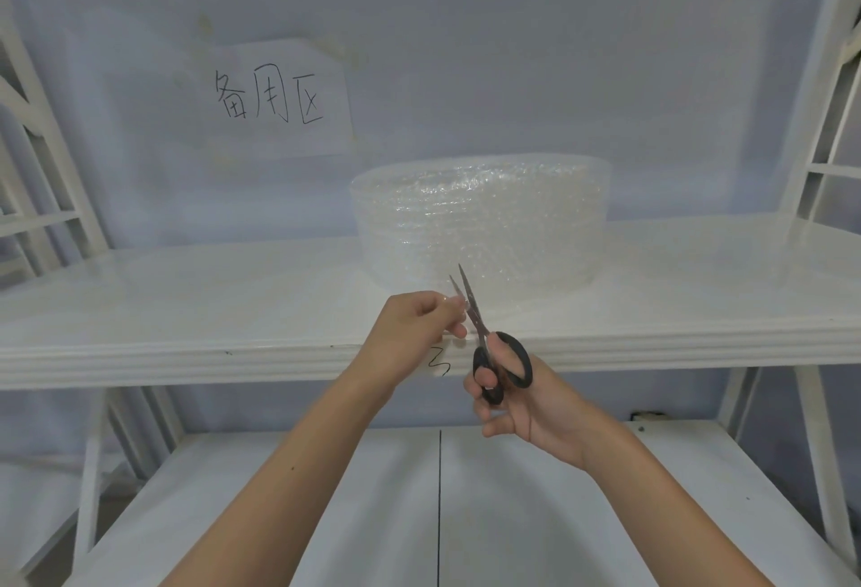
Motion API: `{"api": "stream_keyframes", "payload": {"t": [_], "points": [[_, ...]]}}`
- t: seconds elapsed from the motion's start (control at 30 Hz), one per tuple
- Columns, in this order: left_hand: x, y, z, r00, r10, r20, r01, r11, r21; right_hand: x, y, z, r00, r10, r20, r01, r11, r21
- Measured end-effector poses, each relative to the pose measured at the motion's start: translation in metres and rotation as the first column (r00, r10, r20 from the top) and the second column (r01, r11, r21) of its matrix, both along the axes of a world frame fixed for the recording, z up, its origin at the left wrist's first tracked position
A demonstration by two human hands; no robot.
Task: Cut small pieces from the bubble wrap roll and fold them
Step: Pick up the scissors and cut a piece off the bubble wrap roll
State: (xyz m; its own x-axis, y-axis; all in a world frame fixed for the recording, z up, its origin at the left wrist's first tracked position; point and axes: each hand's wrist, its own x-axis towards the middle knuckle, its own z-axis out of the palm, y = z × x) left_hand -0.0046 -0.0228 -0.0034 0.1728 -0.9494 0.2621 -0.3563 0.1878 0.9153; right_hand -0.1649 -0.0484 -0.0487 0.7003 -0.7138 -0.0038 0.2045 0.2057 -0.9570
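From the head view, my right hand (522, 409) has its grip closed through the black loop handles of the steel scissors (484, 344), blades parted toward 12 o'clock. My left hand (414, 321) pinches a clear film edge. The knobbly bubble wrap roll (480, 218) sits on the glossy white shelf (186, 307).

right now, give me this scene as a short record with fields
left hand: pinching a clear strip of bubble wrap beside the blades
right hand: fingers through the black scissors handles, blades slightly apart, pointing up
bubble wrap roll: sitting on the white shelf, behind the hands
paper sign: taped to back wall, handwritten
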Motion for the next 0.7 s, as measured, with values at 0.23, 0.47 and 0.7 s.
{"api": "stream_keyframes", "payload": {"t": [0.23, 0.47, 0.7], "points": [[0.004, 0.003, -0.004, 0.996, -0.050, 0.074, 0.051, 0.999, -0.015, 0.001, 0.002, 0.002, 1.000, -0.012, -0.009, 0.011, 1.000, -0.019], [0.006, 0.013, -0.005, 0.979, -0.182, 0.091, 0.188, 0.980, -0.061, 0.007, 0.002, 0.013, 0.999, -0.032, -0.006, 0.031, 0.997, -0.064], [0.010, 0.015, 0.004, 0.991, -0.108, 0.081, 0.110, 0.994, -0.017, 0.011, 0.003, 0.014, 0.998, -0.059, 0.007, 0.060, 0.995, -0.075]]}}
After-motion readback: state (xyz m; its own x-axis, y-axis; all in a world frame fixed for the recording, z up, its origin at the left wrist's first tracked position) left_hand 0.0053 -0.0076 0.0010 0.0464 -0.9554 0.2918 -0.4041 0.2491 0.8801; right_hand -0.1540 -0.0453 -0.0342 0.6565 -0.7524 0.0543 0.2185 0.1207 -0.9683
